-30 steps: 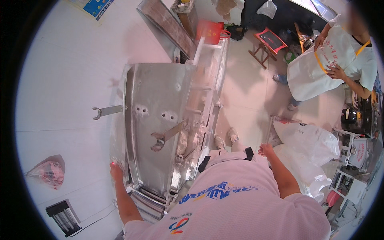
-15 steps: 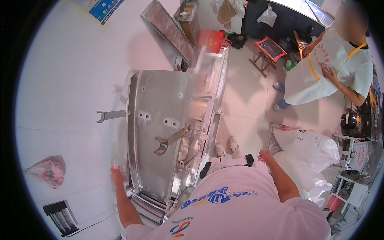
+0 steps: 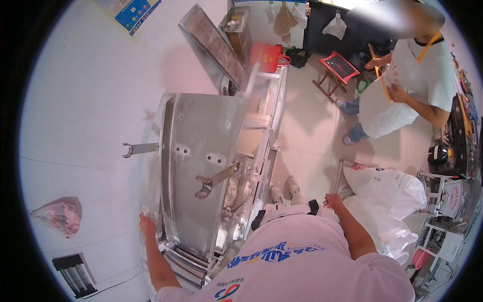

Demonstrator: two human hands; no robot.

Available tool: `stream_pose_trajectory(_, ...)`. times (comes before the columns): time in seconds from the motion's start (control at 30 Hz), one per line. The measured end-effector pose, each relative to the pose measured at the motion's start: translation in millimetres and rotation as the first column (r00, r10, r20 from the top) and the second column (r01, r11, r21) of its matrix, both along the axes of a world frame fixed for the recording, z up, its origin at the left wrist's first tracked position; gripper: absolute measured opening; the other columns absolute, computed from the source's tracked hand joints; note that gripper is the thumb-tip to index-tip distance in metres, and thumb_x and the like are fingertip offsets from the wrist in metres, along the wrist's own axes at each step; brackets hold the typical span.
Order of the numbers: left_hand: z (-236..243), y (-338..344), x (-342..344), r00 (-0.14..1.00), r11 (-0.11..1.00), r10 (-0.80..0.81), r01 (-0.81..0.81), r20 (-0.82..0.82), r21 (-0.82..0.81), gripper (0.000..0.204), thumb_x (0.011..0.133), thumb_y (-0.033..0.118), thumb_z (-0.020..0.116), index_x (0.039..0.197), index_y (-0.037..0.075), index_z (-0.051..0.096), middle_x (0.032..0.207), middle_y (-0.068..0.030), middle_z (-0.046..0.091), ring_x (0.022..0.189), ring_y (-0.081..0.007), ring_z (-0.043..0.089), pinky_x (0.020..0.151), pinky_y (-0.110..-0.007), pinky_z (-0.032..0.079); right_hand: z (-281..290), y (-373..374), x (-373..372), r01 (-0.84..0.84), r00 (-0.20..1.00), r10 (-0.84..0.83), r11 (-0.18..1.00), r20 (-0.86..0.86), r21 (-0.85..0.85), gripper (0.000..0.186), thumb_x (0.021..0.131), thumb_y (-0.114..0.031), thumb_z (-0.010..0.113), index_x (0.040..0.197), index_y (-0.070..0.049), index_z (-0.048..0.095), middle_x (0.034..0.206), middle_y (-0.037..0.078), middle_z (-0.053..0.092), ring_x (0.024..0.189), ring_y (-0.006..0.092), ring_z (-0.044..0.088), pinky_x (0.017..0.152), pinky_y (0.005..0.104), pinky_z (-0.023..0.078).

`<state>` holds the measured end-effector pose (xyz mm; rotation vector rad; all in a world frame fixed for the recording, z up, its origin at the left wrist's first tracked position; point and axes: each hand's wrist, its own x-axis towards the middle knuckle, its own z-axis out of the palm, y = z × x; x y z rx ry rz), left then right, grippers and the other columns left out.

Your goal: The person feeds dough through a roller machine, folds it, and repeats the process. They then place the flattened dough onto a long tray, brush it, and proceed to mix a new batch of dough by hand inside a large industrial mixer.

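Note:
My left hand point(image 3: 148, 224) is at the dusty left edge of a steel machine point(image 3: 196, 126), near its lower end; its fingertips are too small and blurred to make out. A flat steel bracket point(image 3: 143, 149) with a forked end sticks out to the left, and another bracket point(image 3: 219, 176) crosses the plate near two pairs of holes. My right hand point(image 3: 332, 201) hangs beside my waist with loosely bent fingers apart and nothing visible in them, near white sacks point(image 3: 382, 186).
A co-worker point(image 3: 402, 95) in a white apron stands at upper right beside a folding stool point(image 3: 337, 68). A red container point(image 3: 264, 58) and a leaning board point(image 3: 211, 45) are behind the machine. Shelving point(image 3: 440, 221) lines the right; a bagged bundle point(image 3: 65, 216) is at left.
The whole view has shifted slightly, with the machine lower in the picture. The co-worker's head and arms have moved left, hands still at the apron. My hands look much the same.

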<state>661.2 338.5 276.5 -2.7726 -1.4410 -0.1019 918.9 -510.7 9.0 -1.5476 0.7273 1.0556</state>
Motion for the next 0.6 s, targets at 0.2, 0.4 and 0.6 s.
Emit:
stream_pose_trajectory(0.2, -5.9, 10.6, -11.7, 0.998, 0.996, 0.058, -0.056, -0.029, 0.073, 0.029, 0.100, 0.026, 0.045, 0.111, 0.002, 0.057, 0.093, -0.0313, 0.067, 0.088, -0.0510, 0.065, 0.074, -0.061, 0.051, 5.5, 9.3, 0.2, 0.016, 1.000, -0.017, 0.999, -0.018, -0.047, 0.029, 0.100, -0.034, 0.051, 0.096, -0.006, 0.059, 0.072, 0.010, 0.065, 0.054, 0.0192, 0.061, 0.046, 0.0313, 0.043)
stream_pose_trajectory(0.4, -3.8, -4.9, 0.9, 0.995, 0.989, 0.096, -0.092, -0.034, 0.112, 0.034, 0.102, 0.031, 0.042, 0.104, 0.002, 0.060, 0.088, -0.0299, 0.068, 0.086, -0.0505, 0.066, 0.072, -0.060, 0.052, -0.1, -3.3, -4.1, 0.006, 1.000, -0.006, 0.998, -0.006, -0.065, 0.027, 0.098, -0.033, 0.053, 0.097, -0.006, 0.059, 0.076, 0.011, 0.066, 0.057, 0.0196, 0.063, 0.047, 0.0330, 0.045)
stream_pose_trajectory(0.6, 0.4, -5.5, -1.2, 0.992, 0.990, 0.116, -0.112, -0.042, 0.081, 0.037, 0.103, 0.033, 0.039, 0.104, 0.003, 0.061, 0.089, -0.0305, 0.068, 0.086, -0.0492, 0.066, 0.074, -0.059, 0.052, 18.0, 9.2, -5.4, 0.062, 0.998, -0.062, 0.996, 0.001, -0.064, 0.027, 0.097, -0.029, 0.053, 0.096, -0.003, 0.060, 0.073, 0.011, 0.064, 0.054, 0.0204, 0.062, 0.044, 0.0310, 0.044)
